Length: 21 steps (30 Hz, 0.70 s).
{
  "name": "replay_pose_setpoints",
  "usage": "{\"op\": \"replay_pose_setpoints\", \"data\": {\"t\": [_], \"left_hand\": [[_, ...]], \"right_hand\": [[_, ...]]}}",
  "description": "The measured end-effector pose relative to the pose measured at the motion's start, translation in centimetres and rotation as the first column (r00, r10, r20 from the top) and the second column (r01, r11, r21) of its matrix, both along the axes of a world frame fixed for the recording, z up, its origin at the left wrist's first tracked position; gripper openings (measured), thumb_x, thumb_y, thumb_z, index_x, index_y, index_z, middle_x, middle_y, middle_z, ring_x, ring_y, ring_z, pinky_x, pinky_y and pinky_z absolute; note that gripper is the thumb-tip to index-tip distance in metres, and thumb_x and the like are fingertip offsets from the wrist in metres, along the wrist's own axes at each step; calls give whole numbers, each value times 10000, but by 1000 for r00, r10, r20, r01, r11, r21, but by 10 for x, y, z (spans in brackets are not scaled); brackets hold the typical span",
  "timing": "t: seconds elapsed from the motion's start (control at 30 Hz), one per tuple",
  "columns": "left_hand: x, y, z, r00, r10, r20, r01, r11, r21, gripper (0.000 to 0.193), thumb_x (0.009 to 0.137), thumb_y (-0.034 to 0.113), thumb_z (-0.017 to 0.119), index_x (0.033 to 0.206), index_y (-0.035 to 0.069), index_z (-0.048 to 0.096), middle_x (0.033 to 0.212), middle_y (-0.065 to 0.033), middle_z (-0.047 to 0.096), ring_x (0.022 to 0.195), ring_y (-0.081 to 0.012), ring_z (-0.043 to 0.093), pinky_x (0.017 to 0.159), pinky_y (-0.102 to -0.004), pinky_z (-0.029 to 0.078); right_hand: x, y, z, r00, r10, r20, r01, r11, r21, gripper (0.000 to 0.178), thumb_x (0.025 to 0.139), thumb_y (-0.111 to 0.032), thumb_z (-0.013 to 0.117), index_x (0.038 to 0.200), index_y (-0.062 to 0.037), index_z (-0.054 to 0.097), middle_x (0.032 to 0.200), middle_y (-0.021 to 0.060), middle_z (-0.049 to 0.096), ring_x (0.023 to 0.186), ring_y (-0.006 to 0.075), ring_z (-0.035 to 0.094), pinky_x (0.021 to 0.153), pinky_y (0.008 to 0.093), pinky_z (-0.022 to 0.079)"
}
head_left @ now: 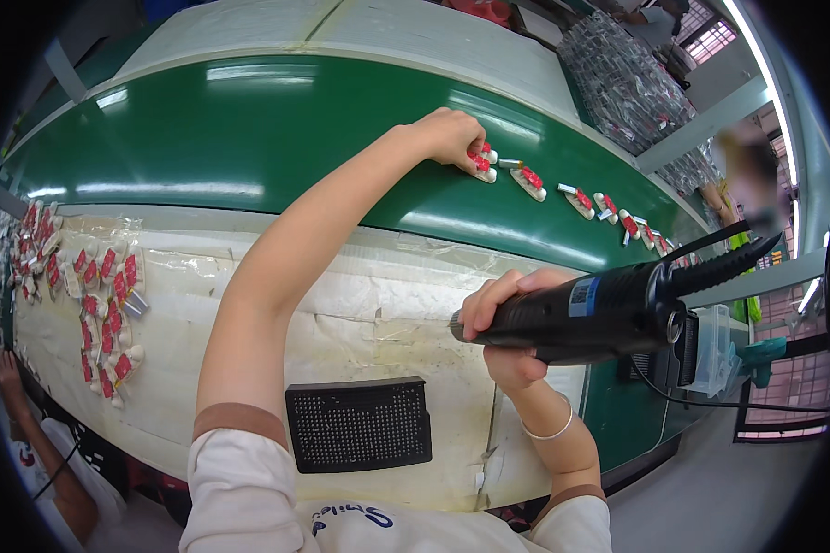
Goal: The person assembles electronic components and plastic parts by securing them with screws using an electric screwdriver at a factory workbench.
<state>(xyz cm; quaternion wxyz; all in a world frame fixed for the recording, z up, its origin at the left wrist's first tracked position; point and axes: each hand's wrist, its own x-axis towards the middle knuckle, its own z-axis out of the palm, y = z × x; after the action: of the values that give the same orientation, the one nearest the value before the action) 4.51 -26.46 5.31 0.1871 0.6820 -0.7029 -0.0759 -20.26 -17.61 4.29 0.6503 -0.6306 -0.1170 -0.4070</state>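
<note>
My left arm stretches over the green conveyor belt [240,120], and my left hand [452,138] pinches a small red-and-white part [485,170], whose far side the fingers partly cover. Closest to that hand on the belt lies another red-and-white part [529,182] with a silvery piece at its end. My right hand [507,323] is wrapped around the front end of a black corded electric screwdriver [590,313], held sideways above the worktable [369,341]. In front of my body a black tray [358,424] sits on the table, filled with rows of tiny metal pieces, apparently screws.
Several red-and-white parts [578,202] trail along the belt to the right. A pile of similar parts [106,313] covers the table's left side. A clear plastic bin [713,350] stands at the right, near the screwdriver's cable. Another person's arm [37,433] is at lower left.
</note>
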Motion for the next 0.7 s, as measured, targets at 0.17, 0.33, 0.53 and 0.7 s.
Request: {"op": "replay_pose_setpoints", "data": {"t": [0.17, 0.33, 0.53, 0.7], "left_hand": [[-39, 3, 0, 918, -389, 75, 390, 921, 0, 323, 613, 406, 758, 734, 115, 686, 768, -44, 654, 853, -198, 611, 1059, -520, 154], [-68, -14, 5, 867, -472, 160, 476, 879, 13, 298, 628, 398, 752, 685, 117, 666, 855, -43, 629, 1145, -224, 475, 1073, -563, 86], [-73, -38, -8, 904, -412, -110, 426, 886, 181, 300, 598, 352, 780, 727, 95, 693, 871, -63, 643, 866, -229, 600, 903, -432, 366], [-53, 14, -13, 914, -366, -177, 374, 927, 12, 331, 586, 322, 780, 765, 55, 699, 735, -69, 664, 699, -184, 621, 644, -306, 485]], "right_hand": [[3, -2, -2, 999, -34, 1, 33, 990, -134, 767, 666, -650, 631, 1073, -77, 323, 637, 79, 486, 464, 157, 473, 414, 276, 430], [3, 3, -3, 999, -52, -3, 52, 998, -48, 741, 688, -619, 646, 1070, -71, 327, 642, 82, 504, 458, 163, 479, 408, 266, 426], [5, 8, -10, 999, -29, 37, 31, 997, -71, 757, 674, -652, 626, 1064, -79, 324, 642, 83, 494, 458, 164, 474, 410, 274, 424], [5, 14, -16, 997, -72, 14, 72, 997, 7, 793, 643, -737, 557, 1059, -102, 324, 626, 76, 463, 452, 160, 453, 419, 273, 410]]}}
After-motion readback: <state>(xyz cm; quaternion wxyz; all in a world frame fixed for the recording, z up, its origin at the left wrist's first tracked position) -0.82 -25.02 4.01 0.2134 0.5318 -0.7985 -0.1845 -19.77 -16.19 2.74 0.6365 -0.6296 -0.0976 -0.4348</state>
